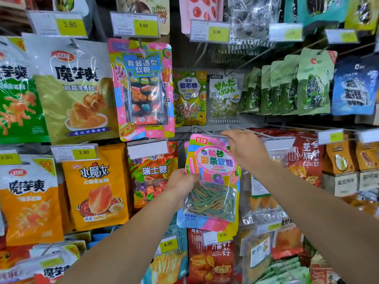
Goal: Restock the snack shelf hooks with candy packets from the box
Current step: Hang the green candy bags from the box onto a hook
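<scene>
Candy packet (212, 181) centre frame, below bare hook (235, 128). Left hand (181, 182) grips packet's left edge; right hand (244, 150) pinches top corner. Advice: align hang hole with hook tip, slide back level, print outward.

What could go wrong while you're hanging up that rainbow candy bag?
1. The right hand holds the top edge of the colourful sour-strip candy packet by the thin metal hook; if the hole misses the tip, the packet may slip down.
2. The left hand grips only the packet's left edge, so it could twist.
3. More packets seem stacked behind; they might slide off together.
</scene>
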The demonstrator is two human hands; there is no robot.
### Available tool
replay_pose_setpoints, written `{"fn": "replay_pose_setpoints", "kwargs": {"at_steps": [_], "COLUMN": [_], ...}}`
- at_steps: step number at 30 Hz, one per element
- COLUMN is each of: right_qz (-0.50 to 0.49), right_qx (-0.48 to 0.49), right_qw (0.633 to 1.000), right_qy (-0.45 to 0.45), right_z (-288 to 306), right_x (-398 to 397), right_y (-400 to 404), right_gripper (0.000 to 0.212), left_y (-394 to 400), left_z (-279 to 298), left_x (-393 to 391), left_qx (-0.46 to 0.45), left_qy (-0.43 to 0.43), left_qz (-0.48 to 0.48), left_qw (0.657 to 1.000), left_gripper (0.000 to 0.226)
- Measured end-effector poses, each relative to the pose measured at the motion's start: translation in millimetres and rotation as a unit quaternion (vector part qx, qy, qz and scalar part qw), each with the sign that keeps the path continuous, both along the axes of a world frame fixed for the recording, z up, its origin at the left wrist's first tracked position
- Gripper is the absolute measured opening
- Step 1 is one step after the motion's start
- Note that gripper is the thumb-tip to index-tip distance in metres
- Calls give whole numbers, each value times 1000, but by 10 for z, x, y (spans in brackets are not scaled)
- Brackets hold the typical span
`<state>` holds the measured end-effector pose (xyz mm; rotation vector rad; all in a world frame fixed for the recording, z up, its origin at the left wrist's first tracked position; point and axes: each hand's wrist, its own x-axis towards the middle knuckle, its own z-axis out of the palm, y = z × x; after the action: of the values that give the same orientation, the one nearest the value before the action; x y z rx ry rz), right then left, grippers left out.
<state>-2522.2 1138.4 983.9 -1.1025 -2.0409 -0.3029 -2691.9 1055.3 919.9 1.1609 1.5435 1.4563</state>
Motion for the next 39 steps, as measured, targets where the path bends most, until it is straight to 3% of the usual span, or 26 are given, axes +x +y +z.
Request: {"fn": "replay_pose_setpoints", "kwargs": {"at_steps": [13,16,26,35,39], "right_qz": [-17,-14,-13,-22,-29], "right_qx": [-7,-10,-23,-21,-25], "right_qw": [1000,1000,999,999,999], "right_qy": [-17,-24,-41,-33,-32], "right_z": [4,-3,25,37,46], "right_x": [14,27,54,35,31], "right_y": [-8,-10,-67,-21,-16], "right_gripper": [38,39,49,50,48], "left_y": [-162,-197,-280,-411,-382], "left_z": [110,126,212,257,277], "left_x": [14,47,100,156,206], "left_qx": [-16,-24,-36,-58,-44], "left_qy": [-18,-11,1,12,-4], "left_qz": [25,19,37,24,28], "left_qw": [999,999,999,998,999], "left_gripper": [12,3,31,32,10]}}
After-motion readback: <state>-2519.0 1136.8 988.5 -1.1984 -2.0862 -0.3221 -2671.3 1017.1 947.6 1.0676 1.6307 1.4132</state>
